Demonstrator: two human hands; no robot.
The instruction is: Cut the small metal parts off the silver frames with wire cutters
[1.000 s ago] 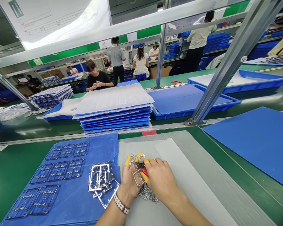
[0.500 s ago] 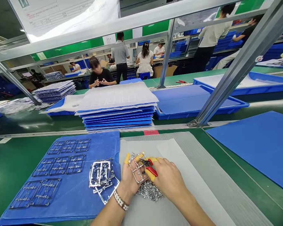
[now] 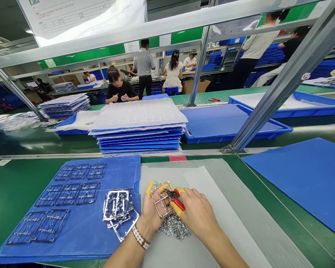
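Note:
My left hand [image 3: 150, 211], with yellow finger cots, holds a silver sprue frame [image 3: 156, 204] on its palm and fingers. Small shiny pieces sit inside that frame. My right hand [image 3: 199, 214] is closed around red-handled nippers [image 3: 178, 204], whose dark jaws are at the frame's right side. Below both hands lies a heap of small silver parts [image 3: 175, 227] on white paper [image 3: 167, 255]. To the left, a pile of silver frames [image 3: 117, 206] rests on a blue sheet [image 3: 86, 230], beside several dark-looking frames laid in rows [image 3: 69, 194].
A tall stack of blue and white sheets [image 3: 139, 128] stands behind the work area. Blue trays [image 3: 212, 139] sit on the far bench, and a slanted metal post [image 3: 270, 89] rises at right. A blue board [image 3: 301, 178] lies at right. Several people work beyond.
The view has shifted slightly. Both hands keep the frame and nippers in nearly the same pose, with the nippers' jaws still at the frame.

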